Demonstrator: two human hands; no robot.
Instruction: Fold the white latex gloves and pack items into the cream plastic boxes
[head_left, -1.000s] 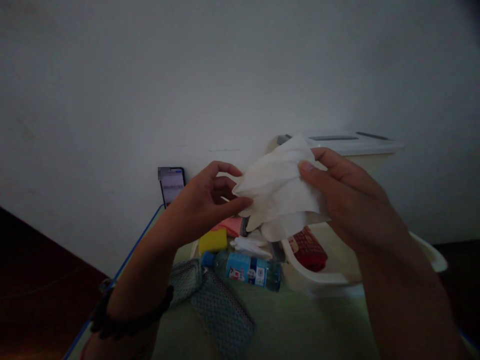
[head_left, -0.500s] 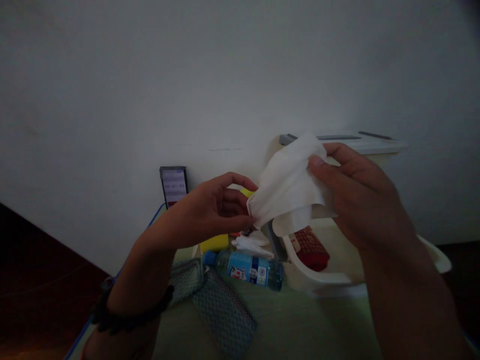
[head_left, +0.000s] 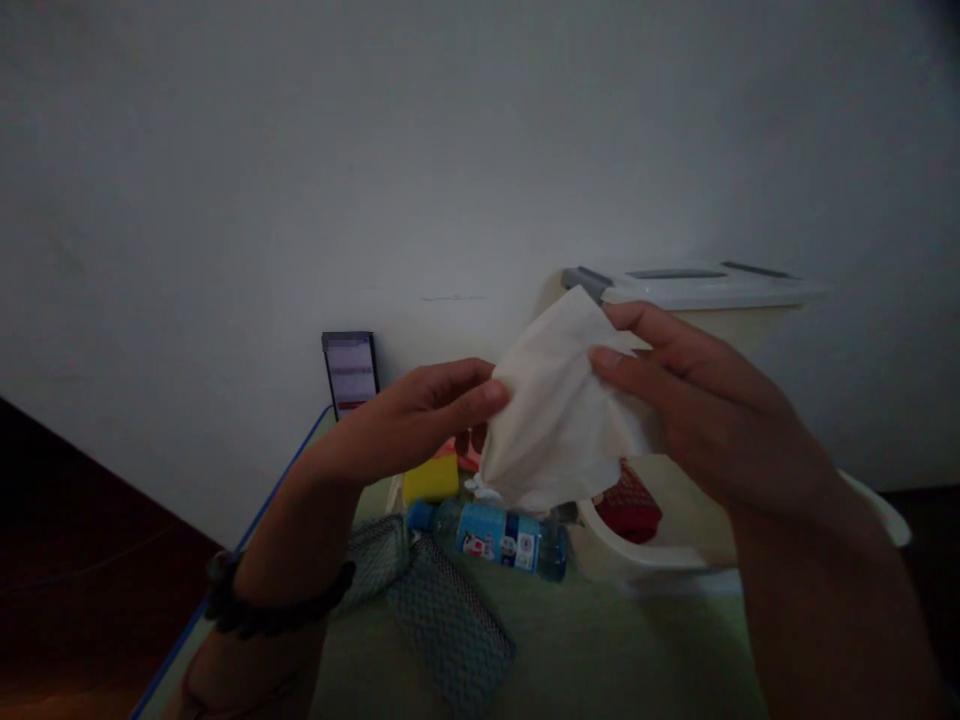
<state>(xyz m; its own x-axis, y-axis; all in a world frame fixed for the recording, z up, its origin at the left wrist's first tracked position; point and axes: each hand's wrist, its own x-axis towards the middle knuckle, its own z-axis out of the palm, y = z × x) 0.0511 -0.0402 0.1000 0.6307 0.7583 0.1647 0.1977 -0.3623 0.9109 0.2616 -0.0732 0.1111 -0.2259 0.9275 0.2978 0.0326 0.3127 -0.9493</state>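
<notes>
Two hands: both pinch one thin white sheet (head_left: pixel 551 420), the left hand (head_left: pixel 420 420) at its left edge and the right hand (head_left: pixel 705 420) at its upper right part.
White sheet: up in the air between the hands, over the table (head_left: pixel 600 650), its bottom edge hanging loose.
Good way to hold: a soft pinch and a small, even pull seem best, as the sheet looks thin and could rip or crease.
Left pose: comes from the lower left, thumb on the front, fingers mostly hidden behind; a black bracelet (head_left: pixel 285 610) circles the wrist.
Right pose: comes from the lower right, thumb on the front pointing left, first finger up near the top edge.
Bottle below: the bottle (head_left: pixel 491 537) lies on its side, with a yellow sponge (head_left: pixel 431 480) near its cap.
</notes>
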